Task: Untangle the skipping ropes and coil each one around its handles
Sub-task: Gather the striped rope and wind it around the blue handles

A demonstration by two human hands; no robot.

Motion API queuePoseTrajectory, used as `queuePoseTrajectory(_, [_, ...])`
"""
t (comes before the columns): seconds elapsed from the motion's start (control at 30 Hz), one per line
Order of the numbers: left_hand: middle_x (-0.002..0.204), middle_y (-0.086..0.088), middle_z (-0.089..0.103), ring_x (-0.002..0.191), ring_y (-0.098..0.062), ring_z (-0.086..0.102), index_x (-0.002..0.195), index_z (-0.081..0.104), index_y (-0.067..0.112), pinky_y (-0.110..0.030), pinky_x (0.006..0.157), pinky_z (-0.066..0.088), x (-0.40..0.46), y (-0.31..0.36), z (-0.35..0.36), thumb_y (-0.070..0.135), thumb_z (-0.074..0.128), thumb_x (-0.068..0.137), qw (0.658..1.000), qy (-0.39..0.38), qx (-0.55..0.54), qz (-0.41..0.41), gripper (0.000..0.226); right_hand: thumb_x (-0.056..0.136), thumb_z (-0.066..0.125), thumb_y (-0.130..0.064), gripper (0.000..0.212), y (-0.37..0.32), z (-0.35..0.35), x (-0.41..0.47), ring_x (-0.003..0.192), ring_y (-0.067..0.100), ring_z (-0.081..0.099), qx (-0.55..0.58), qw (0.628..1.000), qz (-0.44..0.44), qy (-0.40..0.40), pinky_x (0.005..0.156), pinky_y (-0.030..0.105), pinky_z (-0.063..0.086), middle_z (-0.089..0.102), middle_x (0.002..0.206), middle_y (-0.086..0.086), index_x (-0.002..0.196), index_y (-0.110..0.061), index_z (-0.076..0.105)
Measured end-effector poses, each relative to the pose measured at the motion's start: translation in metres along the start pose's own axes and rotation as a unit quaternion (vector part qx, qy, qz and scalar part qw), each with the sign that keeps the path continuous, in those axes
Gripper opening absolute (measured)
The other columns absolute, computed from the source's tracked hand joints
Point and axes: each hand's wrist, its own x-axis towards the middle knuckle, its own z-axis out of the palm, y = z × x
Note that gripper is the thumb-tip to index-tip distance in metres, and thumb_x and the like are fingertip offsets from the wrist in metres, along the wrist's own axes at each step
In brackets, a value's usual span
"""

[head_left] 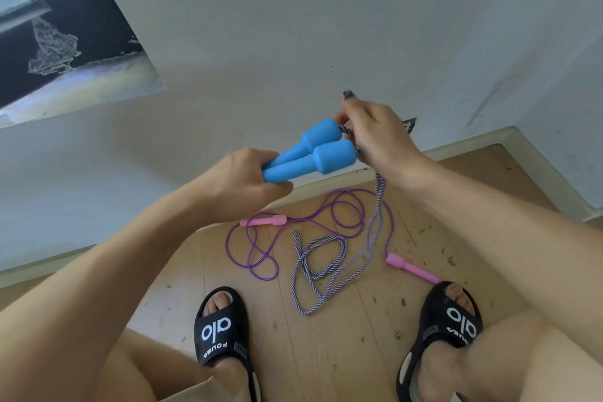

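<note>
My left hand (243, 178) grips the thin ends of two blue handles (313, 152) held side by side above the floor. At their thick ends my right hand (378, 137) pinches the striped purple-and-white rope (321, 268). That rope hangs down from my right hand and lies in loose loops on the wooden floor between my feet. A thin purple rope (339, 206) lies spread on the floor beyond it. One of its pink handles (264, 221) lies at the left, the other pink handle (412, 268) by my right foot. The two ropes cross near the right.
I stand close to a white wall (293, 26) with a skirting board (456, 148). My feet in black slides (218, 333) (456, 320) flank the ropes. The wooden floor (342, 352) is speckled with marks. A dark panel (49, 42) fills the upper left.
</note>
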Motion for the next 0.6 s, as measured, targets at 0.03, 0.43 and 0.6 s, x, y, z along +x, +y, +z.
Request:
queuePoseTrajectory(0.03, [0.058, 0.004, 0.044, 0.05, -0.013, 0.038, 0.078, 0.055, 0.015, -0.027, 0.05, 0.031, 0.0, 0.002, 0.0, 0.031, 0.064, 0.088, 0.998, -0.014, -0.051, -0.022, 0.021, 0.105, 0.036, -0.042, 0.05, 0.001, 0.0, 0.002, 0.044, 0.008, 0.042, 0.019, 1.0, 0.005, 0.011, 0.045, 0.02, 0.034, 0.046, 0.05, -0.008, 0.08, -0.006, 0.061])
queuePoseTrajectory(0.43, [0.064, 0.001, 0.044, 0.047, -0.014, 0.037, 0.092, 0.054, 0.013, -0.023, 0.044, 0.028, 0.028, -0.009, 0.026, 0.023, 0.057, 0.091, 0.949, 0.04, -0.242, -0.196, 0.011, 0.094, 0.043, -0.006, 0.022, 0.02, 0.049, -0.046, 0.08, 0.034, 0.066, -0.549, 0.799, -0.226, -0.094, 0.047, 0.033, 0.014, 0.068, 0.096, 0.006, 0.115, -0.011, 0.045])
queuePoseTrajectory(0.6, [0.068, 0.0, 0.045, 0.061, -0.026, 0.048, 0.085, 0.044, 0.019, -0.03, 0.055, 0.036, 0.028, -0.018, 0.047, 0.022, 0.051, 0.089, 0.979, 0.079, 0.183, -0.044, 0.008, 0.102, 0.039, -0.026, 0.019, 0.012, 0.04, -0.043, 0.063, 0.026, 0.045, -0.546, 0.781, -0.217, -0.213, 0.048, 0.031, 0.021, 0.036, 0.066, -0.001, 0.088, -0.018, 0.05])
